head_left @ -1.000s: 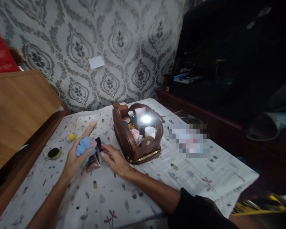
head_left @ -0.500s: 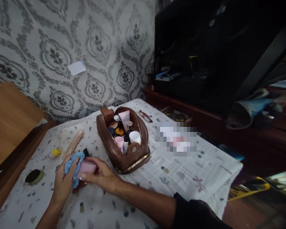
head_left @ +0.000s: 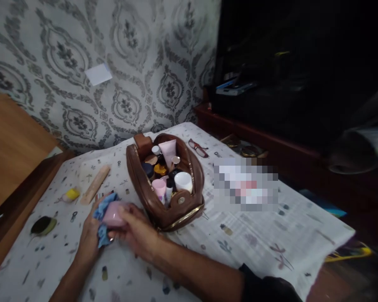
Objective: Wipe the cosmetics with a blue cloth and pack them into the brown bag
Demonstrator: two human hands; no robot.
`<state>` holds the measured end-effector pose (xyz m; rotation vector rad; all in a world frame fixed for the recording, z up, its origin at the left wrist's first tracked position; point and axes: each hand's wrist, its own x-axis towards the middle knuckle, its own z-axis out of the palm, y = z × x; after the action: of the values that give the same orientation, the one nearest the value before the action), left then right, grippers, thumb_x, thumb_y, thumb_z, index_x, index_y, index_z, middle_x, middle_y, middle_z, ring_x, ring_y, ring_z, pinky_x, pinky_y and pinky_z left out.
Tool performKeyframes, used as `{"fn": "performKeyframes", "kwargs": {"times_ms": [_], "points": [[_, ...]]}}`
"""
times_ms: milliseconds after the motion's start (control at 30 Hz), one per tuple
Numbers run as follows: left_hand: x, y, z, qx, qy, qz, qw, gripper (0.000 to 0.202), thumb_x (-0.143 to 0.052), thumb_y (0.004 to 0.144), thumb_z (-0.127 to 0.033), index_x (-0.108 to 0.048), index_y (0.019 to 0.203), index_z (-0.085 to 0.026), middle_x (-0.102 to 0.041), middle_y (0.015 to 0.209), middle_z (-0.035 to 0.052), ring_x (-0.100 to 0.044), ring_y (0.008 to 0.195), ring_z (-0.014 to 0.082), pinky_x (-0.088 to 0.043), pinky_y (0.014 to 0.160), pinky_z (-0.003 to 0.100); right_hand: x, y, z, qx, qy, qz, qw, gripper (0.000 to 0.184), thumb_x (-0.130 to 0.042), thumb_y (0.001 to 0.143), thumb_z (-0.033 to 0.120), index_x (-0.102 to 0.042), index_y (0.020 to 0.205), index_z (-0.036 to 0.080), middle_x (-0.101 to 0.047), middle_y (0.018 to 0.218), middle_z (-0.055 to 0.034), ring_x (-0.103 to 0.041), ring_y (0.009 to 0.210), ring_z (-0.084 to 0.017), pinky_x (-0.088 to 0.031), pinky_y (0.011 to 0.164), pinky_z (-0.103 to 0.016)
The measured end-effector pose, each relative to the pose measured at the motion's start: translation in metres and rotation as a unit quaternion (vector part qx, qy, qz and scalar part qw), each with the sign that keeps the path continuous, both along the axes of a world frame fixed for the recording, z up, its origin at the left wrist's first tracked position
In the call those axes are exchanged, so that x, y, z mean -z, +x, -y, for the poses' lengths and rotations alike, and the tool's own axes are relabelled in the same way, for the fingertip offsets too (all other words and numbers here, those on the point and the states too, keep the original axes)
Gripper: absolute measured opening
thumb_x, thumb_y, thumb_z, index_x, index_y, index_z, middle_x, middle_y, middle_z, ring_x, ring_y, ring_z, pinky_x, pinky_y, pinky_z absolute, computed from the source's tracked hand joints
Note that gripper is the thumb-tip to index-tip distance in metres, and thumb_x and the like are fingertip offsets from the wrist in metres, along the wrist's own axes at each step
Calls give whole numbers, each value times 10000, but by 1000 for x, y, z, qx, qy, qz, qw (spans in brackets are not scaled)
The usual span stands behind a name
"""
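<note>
Left hand (head_left: 90,235) fingers are closed on a blue cloth (head_left: 101,207), right hand (head_left: 137,230) fingers grip a pink jar (head_left: 112,214) pressed into it, seemingly mid-wipe, low over the table (head_left: 245,243). Just beside them the brown pouch (head_left: 151,197) stands open, already packed; a beige tube (head_left: 95,189) and a dark compact (head_left: 43,225) lie loose.

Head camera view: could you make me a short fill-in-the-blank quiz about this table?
The left hand holds a ____ cloth against the pink container in the right hand.
The brown bag beside them is not closed but ____.
The white cup sits ____ the bag.
Missing words: blue; open; inside.
</note>
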<state>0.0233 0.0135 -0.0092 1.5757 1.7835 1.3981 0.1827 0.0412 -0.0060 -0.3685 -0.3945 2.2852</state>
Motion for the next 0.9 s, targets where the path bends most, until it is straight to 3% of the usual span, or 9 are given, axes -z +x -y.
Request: {"fn": "performKeyframes", "kwargs": {"times_ms": [67, 167, 367, 533, 667, 900], "points": [[-6, 10, 3, 25, 42, -41, 998, 753, -527, 802, -782, -629, 1283, -211, -673, 1306, 102, -579, 1286, 317, -408, 1156, 434, -3, 5, -2, -9, -38, 5, 999, 574, -916, 614, 507, -639, 999, 184, -697, 880, -9, -662, 786, -137, -521, 634, -229], [-13, 21, 7, 61, 66, -103, 991, 740, -654, 794, -672, -567, 1359, -201, -649, 1344, 116, -623, 1218, 299, -500, 1039, 388, -9, 10, -4, -17, -77, 21, 997, 459, -894, 680, 460, -666, 928, 148, -702, 830, -27, -662, 766, -135, -527, 660, -228], [-15, 20, 12, 14, 62, -147, 987, 451, -642, 860, -512, -635, 1160, -175, -726, 1013, 63, -687, 854, 212, -540, 786, 314, -14, 12, -1, -77, -71, 62, 993, 395, -866, 733, 450, -695, 878, 126, -706, 779, -28, -633, 667, -107, -521, 589, -205], [-21, 20, 14, 33, 53, -150, 987, 402, -561, 904, -510, -639, 1103, -170, -725, 962, 58, -673, 845, 203, -518, 806, 313, -14, 15, -2, -115, -39, 76, 990, 319, -803, 817, 424, -704, 941, 147, -710, 849, -21, -634, 716, -111, -535, 628, -221], [-28, 20, 17, 39, 66, -148, 986, 380, -459, 961, -489, -655, 1055, -177, -724, 931, 54, -661, 818, 189, -501, 793, 306, -13, 14, -2, -140, -12, 76, 987, 297, -817, 806, 387, -702, 967, 166, -709, 864, -11, -640, 736, -113, -525, 626, -214], [-32, 18, 22, 21, 59, -95, 994, 465, -363, 999, -536, -633, 846, -189, -594, 693, -5, -554, 644, 149, -445, 657, 279, -11, 16, 1, -173, 69, 101, 977, 467, -894, 681, 440, -694, 978, 140, -730, 866, -51, -690, 767, -145, -519, 631, -203]]}}
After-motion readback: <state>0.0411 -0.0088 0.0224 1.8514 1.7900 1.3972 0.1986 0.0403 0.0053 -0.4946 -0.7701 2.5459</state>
